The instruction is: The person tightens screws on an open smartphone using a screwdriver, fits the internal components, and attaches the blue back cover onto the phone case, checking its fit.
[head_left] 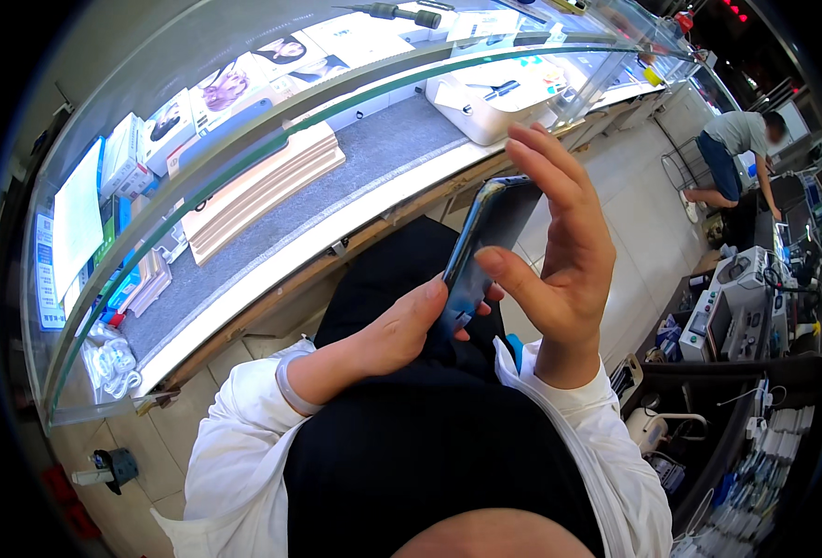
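Note:
A dark smartphone (490, 231) is held up and tilted in front of my body, its glossy screen facing right. My left hand (387, 333) is closed around its lower end, thumb along the near edge and fingertips showing past the other side. Beside the screen, my right hand (567, 246) has its fingers stretched upward and apart. Its thumb tip lies over the phone's face; whether it touches the glass I cannot tell.
A glass display counter (374, 219) curves across the left and top, with stacked beige boards (262, 191), white boxes and a white tray (471, 107) inside. At right, bench equipment (708, 321) stands near a dark bin (727, 409). Another person (732, 153) bends over a far bench.

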### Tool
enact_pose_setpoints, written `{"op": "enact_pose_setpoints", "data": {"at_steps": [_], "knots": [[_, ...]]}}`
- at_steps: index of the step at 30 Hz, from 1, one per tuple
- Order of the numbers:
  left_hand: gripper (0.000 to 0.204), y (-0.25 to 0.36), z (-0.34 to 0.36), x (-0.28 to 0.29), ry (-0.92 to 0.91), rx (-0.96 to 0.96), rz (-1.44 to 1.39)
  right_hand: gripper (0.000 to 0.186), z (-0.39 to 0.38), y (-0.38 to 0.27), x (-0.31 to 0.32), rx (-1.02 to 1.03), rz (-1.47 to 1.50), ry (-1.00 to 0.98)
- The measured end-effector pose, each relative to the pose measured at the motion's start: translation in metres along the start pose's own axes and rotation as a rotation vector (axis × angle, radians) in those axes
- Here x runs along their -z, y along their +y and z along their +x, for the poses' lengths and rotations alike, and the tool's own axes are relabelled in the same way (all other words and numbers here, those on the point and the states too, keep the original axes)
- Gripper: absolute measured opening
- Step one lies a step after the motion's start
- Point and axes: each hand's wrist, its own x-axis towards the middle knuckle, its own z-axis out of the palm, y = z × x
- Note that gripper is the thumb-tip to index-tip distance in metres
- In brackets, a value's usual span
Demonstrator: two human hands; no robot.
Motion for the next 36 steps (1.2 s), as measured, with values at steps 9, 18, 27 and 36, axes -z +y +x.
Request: {"op": "enact_pose_setpoints", "data": {"at_steps": [9,18,27,36], "knots": [[0.053,0.009,0.003,-0.004,0.014,0.077,0.166,0.034,0.001,0.003,0.0,-0.077,0.135,0.008],[0.043,0.015,0.002,-0.007,0.058,0.165,0.185,0.025,-0.002,-0.01,0.003,-0.164,0.067,0.046],[0.045,0.021,0.003,-0.004,0.061,0.119,0.25,0.036,0.001,-0.007,0.007,-0.12,0.183,0.011],[0.04,0.019,0.004,-0.006,0.051,0.092,0.258,0.029,0.001,-0.012,0.005,-0.163,0.102,0.053]]}}
